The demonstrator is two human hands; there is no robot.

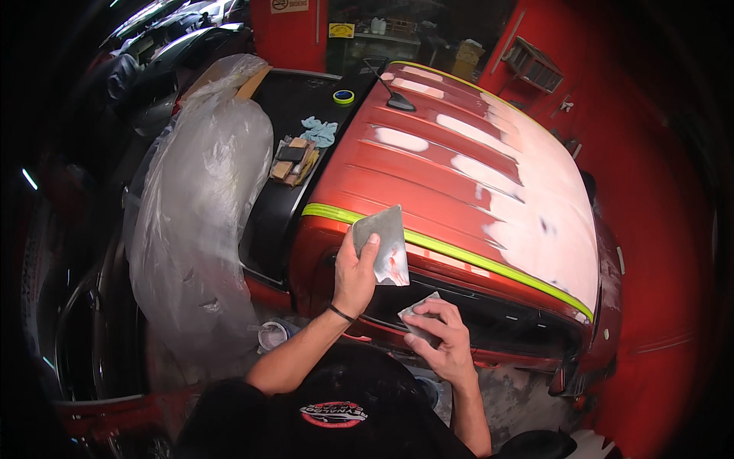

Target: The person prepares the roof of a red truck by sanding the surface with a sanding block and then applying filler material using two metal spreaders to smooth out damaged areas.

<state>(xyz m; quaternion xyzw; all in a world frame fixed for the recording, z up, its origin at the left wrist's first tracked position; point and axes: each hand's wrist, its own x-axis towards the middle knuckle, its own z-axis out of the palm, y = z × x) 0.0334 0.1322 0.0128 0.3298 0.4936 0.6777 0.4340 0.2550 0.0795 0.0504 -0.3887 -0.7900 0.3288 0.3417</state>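
My left hand (355,277) grips a flat grey metal plate (382,233), thumb on top. A red streak and a pale smear mark the plate's lower corner. Lower and to the right, my right hand (442,336) pinches a smaller grey spreader (419,312) between thumb and fingers, a short gap from the plate. Both hands are raised before the side of a red vehicle, whose ribbed roof (428,183) carries white and pale pink patches. Yellow-green tape (489,264) runs along the roof's near edge, partly hidden behind the plate.
Left of the roof, a black cover (294,99) bears sanding blocks (293,162), a blue cloth (319,131) and a tape roll (343,97). Clear plastic sheeting (202,199) drapes further left. An open can (274,335) stands low by my left forearm. An antenna (399,101) rises from the roof.
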